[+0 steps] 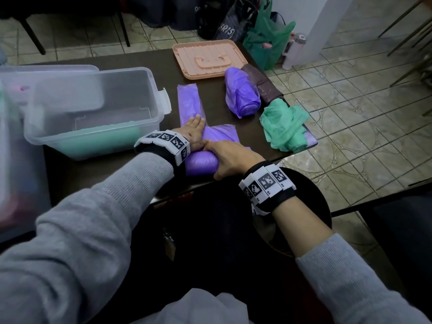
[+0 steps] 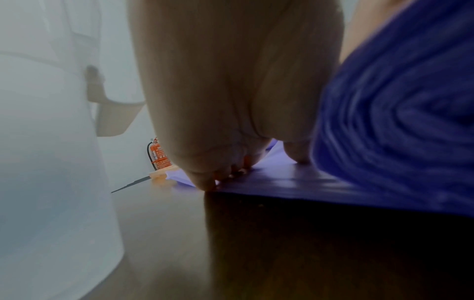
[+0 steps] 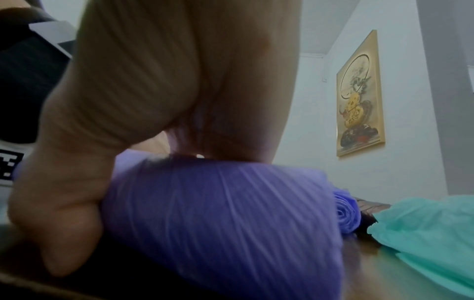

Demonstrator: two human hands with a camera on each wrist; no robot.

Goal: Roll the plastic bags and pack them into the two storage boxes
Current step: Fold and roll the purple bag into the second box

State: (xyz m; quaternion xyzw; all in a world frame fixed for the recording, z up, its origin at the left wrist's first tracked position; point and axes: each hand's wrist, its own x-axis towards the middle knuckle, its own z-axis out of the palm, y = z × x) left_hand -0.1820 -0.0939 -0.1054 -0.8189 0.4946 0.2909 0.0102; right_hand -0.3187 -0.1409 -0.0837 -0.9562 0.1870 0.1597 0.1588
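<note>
A purple plastic bag [image 1: 188, 101] lies lengthwise on the dark table [image 1: 105, 169]. Its near end is wound into a thick roll [image 1: 202, 162] by the front edge. My left hand [image 1: 195, 123] presses flat, fingers straight, on the unrolled part just beyond the roll; the left wrist view shows the fingertips [image 2: 205, 182] on the flat purple sheet [image 2: 282, 182] beside the roll's spiral end [image 2: 397, 121]. My right hand [image 1: 228, 157] wraps over the roll [image 3: 218, 213], with the thumb [image 3: 64, 233] on its near side. A clear storage box [image 1: 149, 90] stands to the left with teal bags in its bottom.
A second clear box [image 1: 14, 148] shows blurred at the far left. A pink lid [image 1: 210, 58] lies at the table's back. A finished purple roll [image 1: 243, 92], a dark brown roll [image 1: 264, 85] and a loose green bag [image 1: 282, 125] lie along the right edge.
</note>
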